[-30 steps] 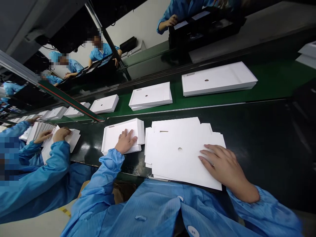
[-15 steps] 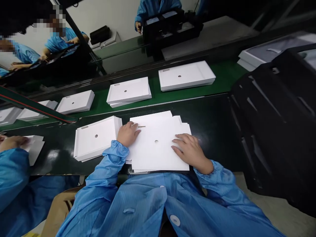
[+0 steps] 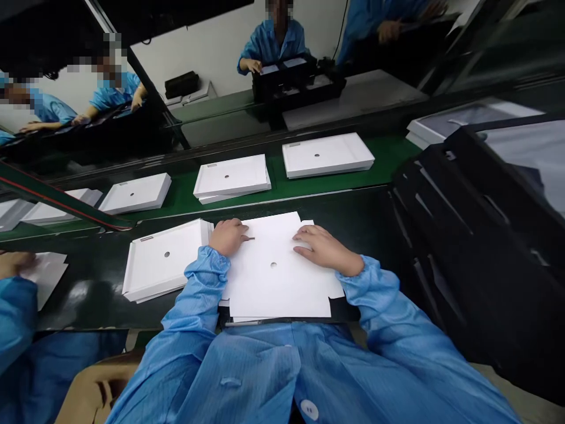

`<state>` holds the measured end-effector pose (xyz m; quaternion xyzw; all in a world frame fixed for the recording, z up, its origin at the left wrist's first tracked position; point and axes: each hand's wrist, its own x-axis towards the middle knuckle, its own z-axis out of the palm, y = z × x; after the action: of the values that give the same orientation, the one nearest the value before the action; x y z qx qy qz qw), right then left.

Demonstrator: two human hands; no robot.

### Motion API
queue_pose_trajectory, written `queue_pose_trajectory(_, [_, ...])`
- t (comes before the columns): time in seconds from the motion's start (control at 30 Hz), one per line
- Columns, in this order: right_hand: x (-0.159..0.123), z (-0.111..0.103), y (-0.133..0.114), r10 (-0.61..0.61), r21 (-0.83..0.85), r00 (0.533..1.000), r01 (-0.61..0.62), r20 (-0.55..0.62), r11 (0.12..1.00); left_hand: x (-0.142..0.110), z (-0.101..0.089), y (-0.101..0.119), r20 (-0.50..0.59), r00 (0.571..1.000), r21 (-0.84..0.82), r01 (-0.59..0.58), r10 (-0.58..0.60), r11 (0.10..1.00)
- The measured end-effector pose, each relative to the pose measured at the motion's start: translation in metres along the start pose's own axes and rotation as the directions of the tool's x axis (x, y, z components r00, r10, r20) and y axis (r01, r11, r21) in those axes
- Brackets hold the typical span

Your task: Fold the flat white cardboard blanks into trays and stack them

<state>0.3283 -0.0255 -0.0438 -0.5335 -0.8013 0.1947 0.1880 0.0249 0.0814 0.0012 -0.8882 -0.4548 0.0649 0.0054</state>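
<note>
A flat white cardboard sheet (image 3: 273, 288) with cut-out corners lies in front of me, with a small round hole near its middle and a short slot at its upper left. A further white layer shows under it. My left hand (image 3: 228, 237) rests at its upper left edge, fingers bent forward and thumb near the slot. My right hand (image 3: 325, 246) lies across the upper right side, fingers stretched toward the middle of the sheet and apart from each other. Neither hand appears to grip anything. Close to my left hand sits a stack of folded white box trays (image 3: 170, 265).
Several white trays (image 3: 232, 179) stand along the green belt (image 3: 185, 194) behind the dark bench (image 3: 353, 206). A large black case (image 3: 485, 235) fills the right side. At the left, a co-worker's hand (image 3: 15, 263) touches white card (image 3: 48, 277). Other people work across the line.
My right hand has moved left and slightly up over the sheet. My left hand has shifted little, with its thumb now nearer the slot. The view has tilted upward.
</note>
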Motion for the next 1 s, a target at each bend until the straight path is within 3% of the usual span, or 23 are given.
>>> queue_pose_trajectory(0.3, [0.038,-0.008,-0.021,0.072,-0.293,0.997,-0.063,0.019,0.954,-0.011,0.003,0.004,-0.2,0.98,-0.08,0.003,-0.019,0.997])
queue_pose_trajectory(0.53, [0.044,0.0,-0.029,0.007,-0.385,1.0,-0.007,-0.002,0.923,-0.034,-0.006,0.008,-0.075,0.996,-0.114,0.038,-0.047,0.993])
queue_pose_trajectory(0.7, [0.037,0.007,-0.031,0.0,-0.414,1.0,0.006,0.016,0.91,-0.041,-0.006,0.017,-0.009,0.997,-0.108,-0.077,0.077,0.991])
queue_pose_trajectory(1.0, [0.005,-0.004,-0.037,-0.045,-0.327,0.993,0.078,0.106,0.942,-0.055,0.003,0.038,0.021,0.987,-0.101,-0.16,0.162,0.982])
